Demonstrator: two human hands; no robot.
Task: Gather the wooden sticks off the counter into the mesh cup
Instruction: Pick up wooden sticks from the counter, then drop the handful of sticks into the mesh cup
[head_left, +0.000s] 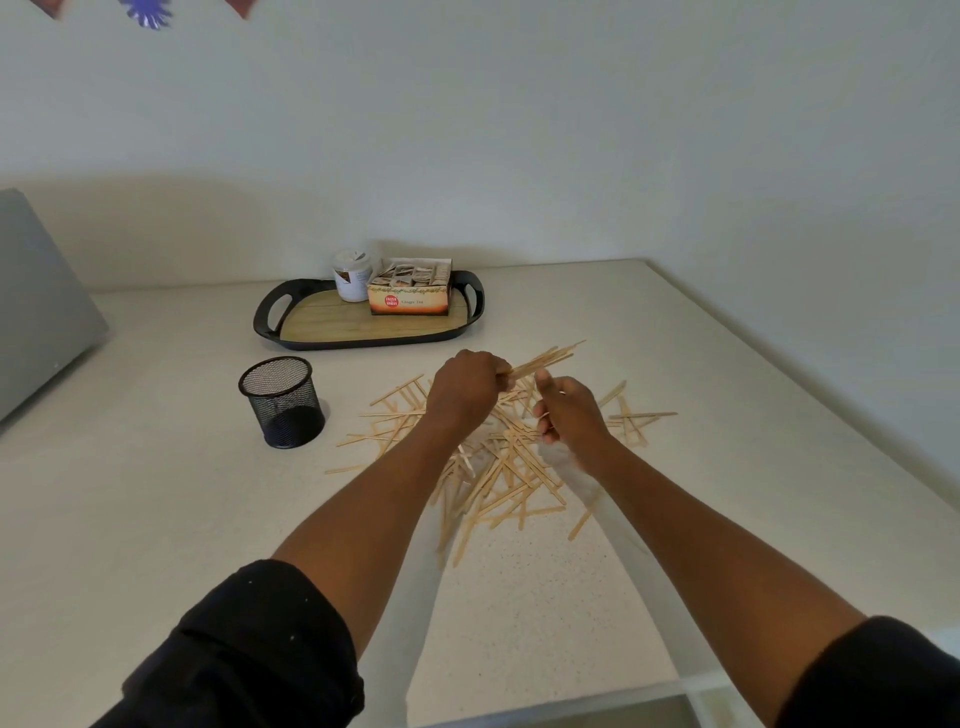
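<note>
A loose heap of thin wooden sticks (501, 467) lies scattered on the pale counter (156, 493). My left hand (464, 387) grips a small bundle of sticks (543, 358) that points up and to the right, above the heap. Just right of it, my right hand (569, 410) hovers over the heap with curled fingers and a stick tip showing at them. The black mesh cup (283, 400) stands upright to the left of the heap, and no sticks show inside it.
A black-rimmed tray (363, 325) with a wooden floor sits at the back, carrying a tea box (410, 291) and a white jar (352, 275). A grey appliance (36, 301) stands at the left edge. The counter's front edge runs along the bottom right.
</note>
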